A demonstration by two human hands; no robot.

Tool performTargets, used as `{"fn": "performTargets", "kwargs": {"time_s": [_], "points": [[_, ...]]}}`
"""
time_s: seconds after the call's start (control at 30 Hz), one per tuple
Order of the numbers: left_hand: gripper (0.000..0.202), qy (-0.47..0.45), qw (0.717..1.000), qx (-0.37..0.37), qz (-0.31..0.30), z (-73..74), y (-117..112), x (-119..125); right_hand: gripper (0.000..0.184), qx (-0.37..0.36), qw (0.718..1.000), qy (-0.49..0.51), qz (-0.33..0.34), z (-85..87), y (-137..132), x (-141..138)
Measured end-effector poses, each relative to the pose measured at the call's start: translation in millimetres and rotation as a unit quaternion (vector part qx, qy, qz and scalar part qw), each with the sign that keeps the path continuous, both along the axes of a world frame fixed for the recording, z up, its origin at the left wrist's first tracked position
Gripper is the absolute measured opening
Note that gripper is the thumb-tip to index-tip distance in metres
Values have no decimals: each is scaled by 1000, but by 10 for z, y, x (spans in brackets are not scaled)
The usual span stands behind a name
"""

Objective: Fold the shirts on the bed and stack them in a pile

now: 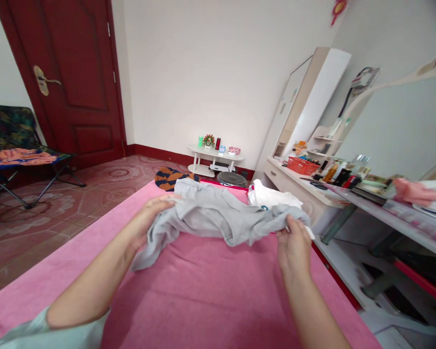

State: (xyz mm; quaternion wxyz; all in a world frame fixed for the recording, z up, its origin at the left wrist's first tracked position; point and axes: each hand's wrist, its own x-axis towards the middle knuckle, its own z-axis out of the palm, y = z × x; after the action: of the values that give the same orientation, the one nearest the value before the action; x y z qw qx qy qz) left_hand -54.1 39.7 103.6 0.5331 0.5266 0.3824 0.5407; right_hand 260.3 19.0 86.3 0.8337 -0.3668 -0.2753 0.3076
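Note:
A light grey shirt [207, 215] is stretched sideways between my hands over the pink bed cover [203, 291]. My left hand [150, 218] grips its left side, and one end of the cloth hangs down past the wrist. At the other side my right hand [294, 242] pinches the shirt's edge between thumb and fingers. The middle of the cloth sags in loose folds. Just behind it lies a white garment [272, 195] with a small blue-green mark. An orange and dark striped cloth [170, 178] rests at the bed's far left corner, partly hidden by the shirt.
Along the right stand a white dresser [272, 170] with a red basket [303, 165] and a desk crowded with bottles. Beyond the bed is a small white table [218, 154]. A folding chair [14, 145] holding orange clothing stands left, near the dark red door [72, 72].

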Motion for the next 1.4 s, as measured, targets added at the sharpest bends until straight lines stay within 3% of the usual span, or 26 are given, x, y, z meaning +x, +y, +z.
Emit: {"fn": "performTargets", "kwargs": {"time_s": [0.03, 0.1, 0.17, 0.23, 0.33, 0.4, 0.47, 0.5, 0.53, 0.6, 0.63, 0.7, 0.77, 0.83, 0.9, 0.97, 1.03, 1.13, 1.23, 1.3, 1.4], "points": [[27, 67, 994, 28, -77, 7, -103, 137, 23, -40, 996, -35, 70, -25, -30, -116], [24, 214, 942, 114, -231, 28, -314, 381, 25, -111, 960, -106, 233, -71, -104, -343], [27, 303, 882, 206, -296, 61, -485, 547, 25, -156, 907, -159, 358, -103, -184, -516], [28, 329, 858, 286, -272, 96, -578, 618, 26, -170, 868, -203, 420, -119, -257, -615], [24, 334, 856, 354, -170, 105, -573, 599, 30, -161, 822, -246, 487, -118, -337, -671], [57, 342, 864, 341, -140, 61, -517, 557, 31, -153, 803, -250, 519, -105, -371, -688], [97, 346, 879, 279, -171, -23, -444, 523, 31, -152, 804, -240, 522, -84, -388, -701], [105, 341, 887, 242, -198, -76, -403, 514, 31, -149, 814, -234, 511, -71, -387, -703], [103, 330, 893, 207, -225, -130, -358, 510, 32, -144, 826, -229, 495, -58, -379, -700], [74, 289, 917, 137, -239, -229, -254, 511, 36, -131, 863, -232, 429, -31, -345, -678], [55, 250, 940, 101, -210, -265, -198, 512, 38, -125, 887, -245, 371, -19, -324, -661], [34, 125, 988, 24, -87, -301, -93, 509, 33, -115, 923, -291, 224, -3, -289, -632], [34, -33, 997, -48, 53, -286, -23, 509, 24, -107, 918, -353, 145, -13, -284, -634], [36, -151, 978, -100, 106, -245, -17, 536, 23, -115, 885, -410, 190, -65, -312, -691], [35, -207, 967, -128, 78, -215, -79, 613, 31, -126, 850, -439, 261, -166, -350, -798], [36, -235, 963, -130, 17, -222, -185, 733, 61, -106, 842, -443, 288, -298, -369, -923], [38, -255, 959, -123, -30, -264, -291, 857, 80, -52, 855, -424, 294, -422, -351, -1020], [37, -257, 958, -117, -47, -341, -358, 945, 62, -14, 874, -388, 291, -508, -278, -1044], [31, -230, 965, -117, -34, -353, -277, 860, 34, -59, 859, -383, 335, -442, -215, -898], [26, -227, 966, -120, 12, -303, -169, 734, 24, -107, 853, -366, 356, -346, -192, -731], [15, -263, 950, -113, 122, -158, 17, 488, 25, -163, 902, -272, 293, -185, -148, -432]]}}
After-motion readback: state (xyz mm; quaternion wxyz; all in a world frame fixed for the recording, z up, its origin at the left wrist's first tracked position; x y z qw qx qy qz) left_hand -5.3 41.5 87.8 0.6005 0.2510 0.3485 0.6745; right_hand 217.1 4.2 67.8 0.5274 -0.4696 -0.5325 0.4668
